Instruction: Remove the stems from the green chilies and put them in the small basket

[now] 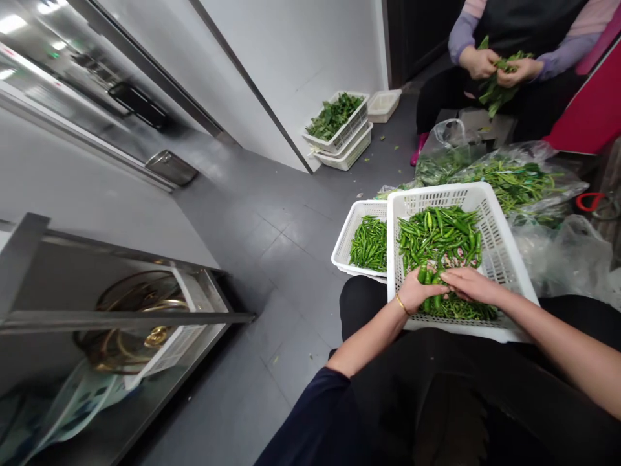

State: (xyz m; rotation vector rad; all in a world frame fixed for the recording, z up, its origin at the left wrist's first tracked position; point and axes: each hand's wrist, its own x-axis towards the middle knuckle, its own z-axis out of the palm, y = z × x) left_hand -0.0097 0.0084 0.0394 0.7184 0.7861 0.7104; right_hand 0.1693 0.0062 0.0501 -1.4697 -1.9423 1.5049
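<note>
A white slotted basket point(504, 252) rests on my lap, with green chili peppers point(439, 233) heaped at its far side and a pile of thin green stems point(460, 309) at its near side. Over the middle of it, my left hand point(416, 290) is closed around several green chili peppers, their tips pointing up. My right hand point(468, 285) meets it from the right, fingers pinched at the same peppers; what exactly sits in its fingertips is hidden. To the left stands a second white basket point(342, 249) holding more green chilies point(369, 243).
Across from me a person's hands point(499, 68) hold leafy greens. Bags of greens point(514, 184) and clear plastic point(577, 252) lie at the right. Stacked baskets of leaves point(337, 120) stand by the wall. A metal shelf point(121, 320) is at the left, beyond grey floor point(272, 259).
</note>
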